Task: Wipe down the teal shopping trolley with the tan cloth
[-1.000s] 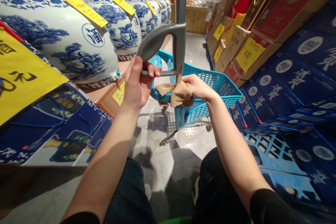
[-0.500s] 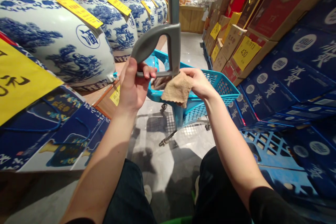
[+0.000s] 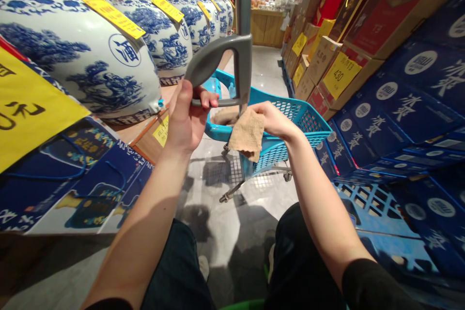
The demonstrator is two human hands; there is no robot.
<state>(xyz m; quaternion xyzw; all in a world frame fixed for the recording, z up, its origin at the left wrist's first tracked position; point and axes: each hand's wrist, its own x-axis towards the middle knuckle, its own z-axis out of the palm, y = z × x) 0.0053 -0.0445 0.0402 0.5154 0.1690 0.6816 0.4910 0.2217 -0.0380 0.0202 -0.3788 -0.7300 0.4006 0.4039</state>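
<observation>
My left hand [image 3: 191, 118] is closed round the lower corner of a grey plastic handle [image 3: 207, 62], thumb up along its outer side. The handle joins a metal pole [image 3: 243, 0] that rises out of view at the top. In my right hand [image 3: 274, 118] a tan cloth [image 3: 247, 134] is pinched, held at the foot of the handle; its loose end hangs down. Behind both hands stands a blue shopping cart [image 3: 298, 128] with a perforated basket. Something brownish in the basket is partly hidden by the cloth.
Large blue-and-white jars [image 3: 112, 58] with red cloth tops line the left. Blue gift bags [image 3: 83, 179] and a yellow price sign [image 3: 32, 111] are close at left. Stacked blue cartons [image 3: 395, 101] and brown cartons [image 3: 323, 60] flank the right. A wooden counter [image 3: 267, 26] is at the far end.
My right hand and the cloth have moved slightly down at the handle's foot. My left hand keeps its hold; the whole view has shifted a little.
</observation>
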